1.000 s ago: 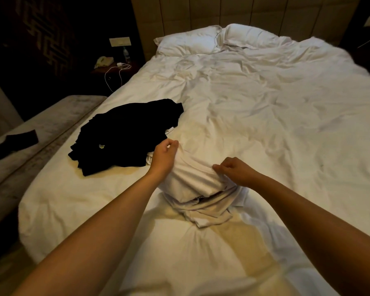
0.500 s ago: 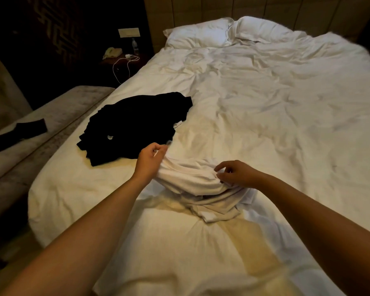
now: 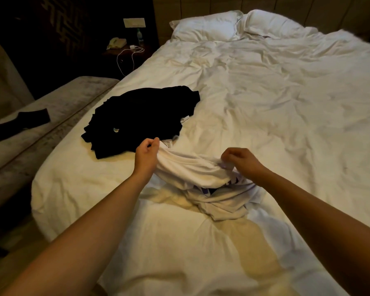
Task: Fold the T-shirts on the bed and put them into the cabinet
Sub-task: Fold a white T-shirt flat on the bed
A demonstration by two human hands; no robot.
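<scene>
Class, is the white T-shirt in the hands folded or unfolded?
Unfolded: the white T-shirt hangs bunched between left hand and right hand.

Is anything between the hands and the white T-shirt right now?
Nothing visible: the left hand and right hand both already pinch the white T-shirt, lifting its top edge off the bed.

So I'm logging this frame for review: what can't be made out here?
- Cabinet: not in the head view.
- Black pile: too dark to count shirts or see folds.
- White shirt: bunched between left hand and right hand; print mostly hidden in folds.
- Nightstand items: small, dim.
</scene>
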